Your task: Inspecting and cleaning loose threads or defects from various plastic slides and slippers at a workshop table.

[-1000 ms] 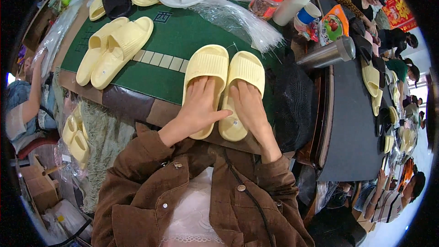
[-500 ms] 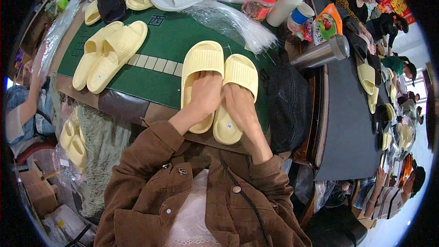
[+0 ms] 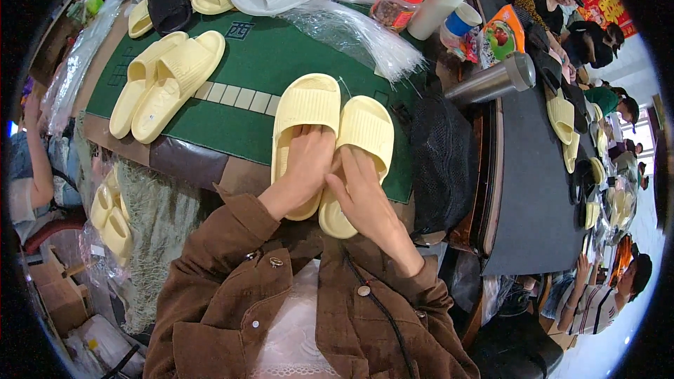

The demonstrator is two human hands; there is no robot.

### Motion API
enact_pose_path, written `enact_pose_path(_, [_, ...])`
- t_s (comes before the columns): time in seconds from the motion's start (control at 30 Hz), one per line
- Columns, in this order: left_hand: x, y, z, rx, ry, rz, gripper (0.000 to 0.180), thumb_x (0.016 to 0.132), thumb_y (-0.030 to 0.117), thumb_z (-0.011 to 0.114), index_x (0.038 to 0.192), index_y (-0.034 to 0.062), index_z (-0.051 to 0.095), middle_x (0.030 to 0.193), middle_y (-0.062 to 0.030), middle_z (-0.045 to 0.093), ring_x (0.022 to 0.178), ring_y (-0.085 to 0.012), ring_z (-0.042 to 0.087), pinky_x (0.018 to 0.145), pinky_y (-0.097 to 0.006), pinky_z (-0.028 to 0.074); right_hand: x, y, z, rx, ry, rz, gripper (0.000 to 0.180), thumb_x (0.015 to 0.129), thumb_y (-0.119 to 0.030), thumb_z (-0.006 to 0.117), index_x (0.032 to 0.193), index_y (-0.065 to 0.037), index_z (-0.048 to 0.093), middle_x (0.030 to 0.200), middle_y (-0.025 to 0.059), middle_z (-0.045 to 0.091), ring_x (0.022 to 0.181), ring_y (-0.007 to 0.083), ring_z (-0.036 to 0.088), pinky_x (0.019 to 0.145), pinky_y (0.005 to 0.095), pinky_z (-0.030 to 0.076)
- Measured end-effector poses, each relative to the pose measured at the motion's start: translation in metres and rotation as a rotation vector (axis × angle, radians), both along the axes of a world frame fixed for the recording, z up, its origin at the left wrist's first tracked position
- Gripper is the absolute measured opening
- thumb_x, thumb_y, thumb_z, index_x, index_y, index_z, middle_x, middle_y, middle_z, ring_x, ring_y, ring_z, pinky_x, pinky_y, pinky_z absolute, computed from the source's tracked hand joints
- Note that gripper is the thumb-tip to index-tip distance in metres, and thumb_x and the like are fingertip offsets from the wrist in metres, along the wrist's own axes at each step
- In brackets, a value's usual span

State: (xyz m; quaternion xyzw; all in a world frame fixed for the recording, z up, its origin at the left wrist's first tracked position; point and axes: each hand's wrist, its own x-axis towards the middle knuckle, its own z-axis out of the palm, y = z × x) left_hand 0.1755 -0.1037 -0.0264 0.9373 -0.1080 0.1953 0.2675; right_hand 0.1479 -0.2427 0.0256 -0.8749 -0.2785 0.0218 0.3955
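Covering the heel ends of two yellow slippers (image 3: 330,133), the left hand (image 3: 303,168) and right hand (image 3: 354,189) lie flat with loose fingers, pressing, not gripping. The slippers sit side by side on the green table (image 3: 281,56), toes pointing away from the person, heels hanging over the near edge. Beyond the slippers, a red-lidded jar (image 3: 394,1) holds brown bits, hard to make out. A clear plastic bag (image 3: 354,31) lies crumpled beside it.

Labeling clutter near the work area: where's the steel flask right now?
Head view: the steel flask lies on its side, on the person's right, at the green table edge, beside the black mesh bag and the orange snack packet.
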Motion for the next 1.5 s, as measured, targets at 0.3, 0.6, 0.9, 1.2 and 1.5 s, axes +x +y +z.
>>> enact_pose_path(0.3, [-0.005,0.004,0.002,0.02,0.013,0.013,0.024,0.074,0.017,0.065,0.078,-0.0046,0.057,0.08,-0.0229,0.059,0.07,-0.038,0.061,0.061,-0.046,0.05,0.001,-0.01,0.035,0.022,-0.125,-0.02,0.026,0.082,-0.009,0.064,0.106,0.002,0.061,0.1,0.0176,0.062,0.084,0.0325,0.063,0.072,0.0373,0.051])
enact_pose_path(0.6, [-0.001,-0.004,0.006,0.012,0.035,0.036,0.031,0.076,0.021,0.065,0.086,-0.0073,0.059,0.086,-0.0251,0.058,0.083,-0.0398,0.058,0.076,-0.046,0.047,0.081,-0.033,-0.001,-0.348,-0.367,-0.428,0.026,0.091,-0.02,0.053,0.111,-0.005,0.06,0.09,0.0157,0.063,0.079,0.0347,0.063,0.066,0.042,0.051])
enact_pose_path(0.9, [-0.001,-0.004,0.008,-0.025,0.056,0.048,0.033,0.077,0.024,0.064,0.084,-0.0075,0.06,0.09,-0.0265,0.057,0.085,-0.0412,0.057,0.078,-0.047,0.046,0.102,-0.014,-0.005,0.102,-0.309,-0.237,0.025,0.088,-0.009,0.056,0.111,0.0,0.062,0.104,0.0172,0.065,0.091,0.0269,0.064,0.076,0.0346,0.052])
enact_pose_path(1.2, [-0.001,-0.003,0.013,-0.03,0.232,0.033,0.035,0.076,0.027,0.064,0.082,-0.0071,0.059,0.086,-0.0274,0.059,0.085,-0.0412,0.057,0.079,-0.048,0.045,0.117,0.031,0.011,0.265,0.132,-0.192,0.017,0.085,-0.003,0.056,0.1,0.004,0.061,0.088,0.0091,0.062,0.074,0.0148,0.062,0.068,0.0277,0.05])
enact_pose_path(1.5, [0.0,-0.004,0.01,-0.007,0.129,0.048,0.035,0.074,0.024,0.064,0.084,-0.0092,0.061,0.091,-0.0284,0.06,0.088,-0.0419,0.057,0.083,-0.048,0.044,0.131,0.04,-0.007,-0.143,0.074,0.014,0.029,0.089,-0.009,0.042,0.107,-0.006,0.064,0.105,0.0129,0.055,0.102,0.0293,0.056,0.091,0.0368,0.042])
